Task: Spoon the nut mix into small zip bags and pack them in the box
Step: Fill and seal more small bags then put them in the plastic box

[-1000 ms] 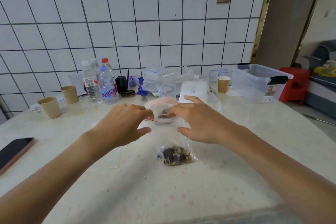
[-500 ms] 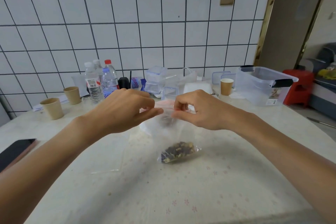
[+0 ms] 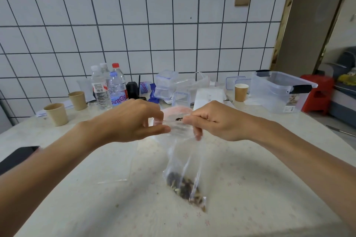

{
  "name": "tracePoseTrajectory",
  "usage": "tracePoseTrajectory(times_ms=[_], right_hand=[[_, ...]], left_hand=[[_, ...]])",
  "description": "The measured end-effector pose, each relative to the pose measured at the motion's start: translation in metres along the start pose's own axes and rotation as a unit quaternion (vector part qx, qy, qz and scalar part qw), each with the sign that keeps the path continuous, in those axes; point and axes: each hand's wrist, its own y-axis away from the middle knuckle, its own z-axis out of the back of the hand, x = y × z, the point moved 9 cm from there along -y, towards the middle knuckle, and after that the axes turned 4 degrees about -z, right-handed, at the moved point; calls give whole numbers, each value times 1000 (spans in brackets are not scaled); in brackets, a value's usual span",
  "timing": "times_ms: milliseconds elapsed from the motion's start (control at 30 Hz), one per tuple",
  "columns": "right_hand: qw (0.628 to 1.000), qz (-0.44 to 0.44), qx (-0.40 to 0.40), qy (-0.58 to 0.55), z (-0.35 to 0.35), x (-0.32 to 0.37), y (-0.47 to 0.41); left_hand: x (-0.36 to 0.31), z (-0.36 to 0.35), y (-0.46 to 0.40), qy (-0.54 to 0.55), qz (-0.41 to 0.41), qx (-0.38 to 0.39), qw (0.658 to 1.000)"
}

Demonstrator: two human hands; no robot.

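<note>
Bare table (image 3: 250, 188) across lower frame; open passage at lower right and lower left. Phone (image 3: 17, 157) at left edge blocks that side. Flat empty bag (image 3: 115, 161) lies left of centre. Upper centre crowded: bottles (image 3: 108, 87), stacked tubs (image 3: 165, 86), cups (image 3: 56, 113). Box (image 3: 279, 90) at upper right, top open, cup (image 3: 240, 92) just left of it.

A home dining corner: white tiled wall (image 3: 134, 25), a cloth-covered surface (image 3: 250, 188) with water bottles (image 3: 115, 86) and paper cups (image 3: 56, 113) along its far edge, a sofa (image 3: 344, 90) beyond its far right corner.
</note>
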Motion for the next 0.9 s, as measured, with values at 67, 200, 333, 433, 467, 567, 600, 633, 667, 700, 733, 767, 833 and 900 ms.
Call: tracePoseTrajectory(times_ms=[67, 200, 333, 433, 467, 567, 600, 633, 667, 700, 733, 767, 833, 900], right_hand=[[1000, 8, -6, 17, 4, 1, 1], [991, 21, -7, 134, 9, 1, 2], [994, 1, -25, 111, 8, 1, 2], [999, 34, -31, 11, 8, 13, 1], [999, 40, -32, -20, 10, 16, 1], [994, 44, -9, -99, 17, 20, 4], [993, 47, 0, -111, 19, 21, 5], [992, 52, 3, -113, 21, 22, 6], [993, 54, 0, -109, 23, 22, 7], [993, 55, -6, -104, 25, 21, 7], [993, 54, -13, -100, 26, 21, 6], [994, 51, -18, -100, 26, 20, 6], [993, 41, -29, -103, 23, 17, 4], [994, 29, -41, -97, 19, 13, 3]], left_hand=[[-5, 9, 0, 43, -8, -18, 999], [-12, 12, -3, 208, 8, -33, 977], [-19, 2, -9, 274, 27, -29, 961], [-20, -1, -14, 289, 29, -22, 957], [-21, 0, -14, 286, 25, -21, 958], [-19, 4, -13, 242, 17, -12, 970], [-18, 4, -13, 228, 19, -8, 973], [-15, 3, -12, 225, 24, -9, 974], [-12, 2, -12, 238, 31, -12, 971], [-9, 1, -11, 266, 40, -17, 963], [-7, 0, -10, 300, 49, -18, 952], [-6, -2, -10, 333, 57, -13, 941], [-9, -4, -9, 379, 61, 4, 923], [-13, -6, -10, 414, 59, 14, 908]])
